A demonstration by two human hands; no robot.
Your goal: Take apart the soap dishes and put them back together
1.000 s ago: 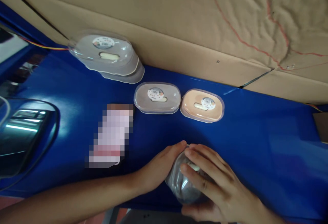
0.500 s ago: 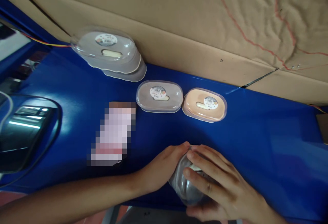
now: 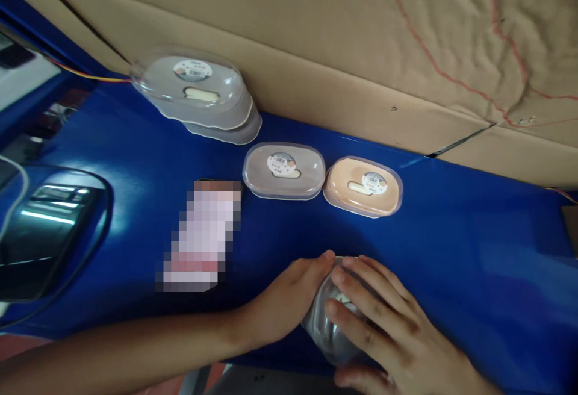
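A grey oval plastic container (image 3: 332, 338) with a clear, shiny cover is between my two hands at the table's near edge. My left hand (image 3: 295, 298) presses along its left side, fingertips reaching the far end. Over its top and right side lies my right hand (image 3: 392, 329), fingers somewhat spread and thumb at the near end; both grip it. Much of the container is hidden under the right hand. Beyond it sit a similar grey container (image 3: 262, 181) and a peach one (image 3: 343, 196), each with a clear cover and a round label.
Stacked grey containers (image 3: 235, 97) stand at the back left against a brown paper-covered wall (image 3: 316, 70). A phone-shaped thing with a blurred-out face (image 3: 201, 232) lies on the blue table (image 3: 451, 262). Far left are a dark glossy device (image 3: 49, 232) and a black cable (image 3: 108, 214).
The view has shifted slightly, so the things on the table appear a little further right. Both hands stay on the container, the right-hand fingers having moved slightly over its top.
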